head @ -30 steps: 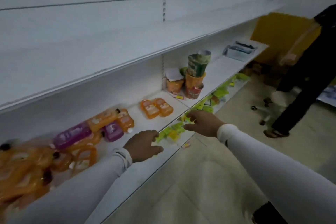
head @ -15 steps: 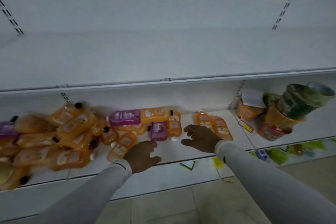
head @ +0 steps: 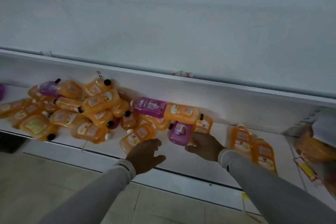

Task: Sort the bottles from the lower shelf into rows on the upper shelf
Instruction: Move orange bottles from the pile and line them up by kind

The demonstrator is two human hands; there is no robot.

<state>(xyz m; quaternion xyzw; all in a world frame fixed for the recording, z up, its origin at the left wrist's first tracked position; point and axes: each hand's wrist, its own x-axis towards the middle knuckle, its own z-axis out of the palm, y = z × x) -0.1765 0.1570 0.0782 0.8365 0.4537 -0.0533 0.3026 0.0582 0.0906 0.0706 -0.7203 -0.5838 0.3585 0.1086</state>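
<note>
the orange and purple bottles [head: 101, 109] lie in a messy heap on the lower shelf [head: 181, 162], so the left hand [head: 145, 154] reaches open and empty, and the right hand [head: 205, 145] touches a purple bottle [head: 180, 132], grip unclear.

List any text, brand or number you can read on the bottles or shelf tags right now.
None is legible.
Orange bottles: pale labels with pictures, print blurred.
Purple bottle: label wording too blurred to read.
Small purple bottle by the right hand: label unreadable.
Yellow tag at the right shelf edge: blurred, no readable price.
</note>
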